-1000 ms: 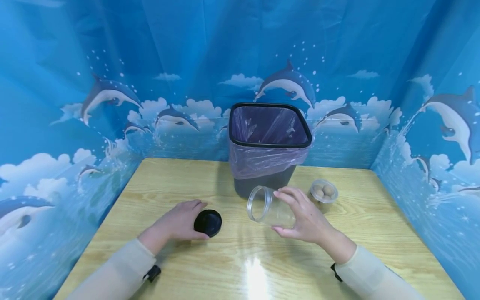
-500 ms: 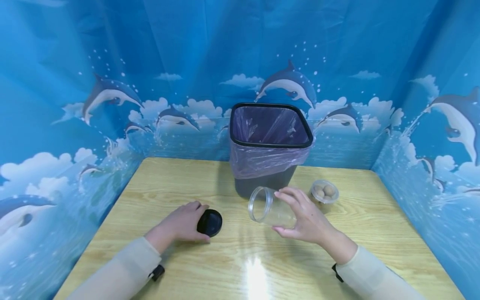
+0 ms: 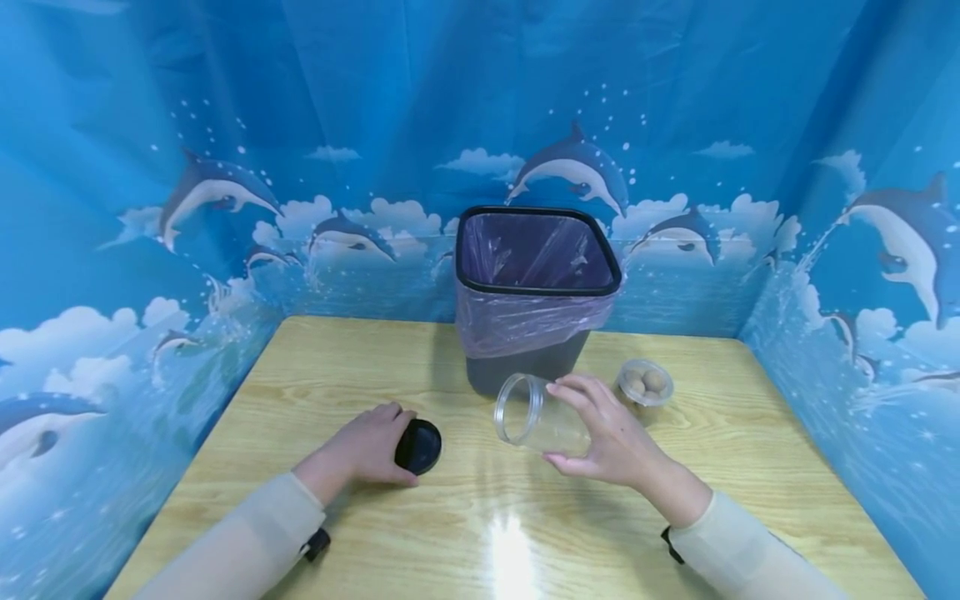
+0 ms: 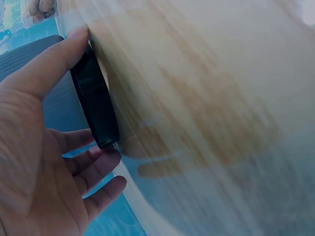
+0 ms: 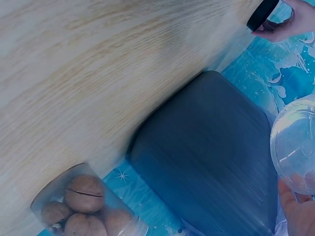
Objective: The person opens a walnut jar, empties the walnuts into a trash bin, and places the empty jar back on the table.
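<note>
The clear jar (image 3: 543, 421) lies sideways in the right hand (image 3: 611, 433), above the near-middle of the table (image 3: 345, 354), its uncovered mouth facing left. Thumb and fingers grip its body, probably to keep the rim free. The left hand (image 3: 371, 446), to its left, pinches the black lid (image 3: 420, 447) at opposite edges, which seems to leave its disc face unobstructed. Lid and jar are apart. Beyond them stands the lined bin (image 3: 532, 367), and at far right a clear tub (image 3: 648, 403).

The left wrist view adds the lid's thick side and loose lower fingers; whether it touches the tabletop I cannot tell. The right wrist view alone shows the jar's base and a dark split in one of the brown nuts (image 5: 84, 194) in the tub.
</note>
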`<action>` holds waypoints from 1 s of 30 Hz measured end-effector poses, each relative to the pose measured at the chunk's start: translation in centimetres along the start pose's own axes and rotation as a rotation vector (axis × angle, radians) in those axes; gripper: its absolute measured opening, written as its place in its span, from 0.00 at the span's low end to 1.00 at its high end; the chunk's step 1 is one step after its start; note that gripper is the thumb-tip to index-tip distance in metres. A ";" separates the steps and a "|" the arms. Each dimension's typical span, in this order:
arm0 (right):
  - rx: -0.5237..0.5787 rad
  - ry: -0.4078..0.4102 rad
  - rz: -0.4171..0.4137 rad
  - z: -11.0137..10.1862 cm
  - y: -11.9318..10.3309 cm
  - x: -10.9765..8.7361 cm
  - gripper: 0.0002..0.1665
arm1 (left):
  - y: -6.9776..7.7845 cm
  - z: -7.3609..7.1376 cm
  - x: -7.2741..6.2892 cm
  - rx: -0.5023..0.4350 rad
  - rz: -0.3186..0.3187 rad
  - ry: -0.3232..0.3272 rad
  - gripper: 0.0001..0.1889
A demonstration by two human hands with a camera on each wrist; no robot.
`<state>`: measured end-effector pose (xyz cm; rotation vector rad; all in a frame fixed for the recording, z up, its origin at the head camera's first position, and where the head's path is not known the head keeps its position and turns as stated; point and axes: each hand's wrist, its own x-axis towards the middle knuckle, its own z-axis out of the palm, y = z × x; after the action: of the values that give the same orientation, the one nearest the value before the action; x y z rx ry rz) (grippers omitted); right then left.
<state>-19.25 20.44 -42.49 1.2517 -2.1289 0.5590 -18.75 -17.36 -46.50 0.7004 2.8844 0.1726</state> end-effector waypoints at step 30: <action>0.004 -0.007 0.012 0.0 0.0 0.0 0.50 | 1.5 -1.9 0.0 -0.035 0.065 0.124 0.53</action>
<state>-19.27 20.41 -42.51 1.2453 -2.1438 0.5645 -18.48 -16.17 -44.38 0.8055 2.9687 0.2840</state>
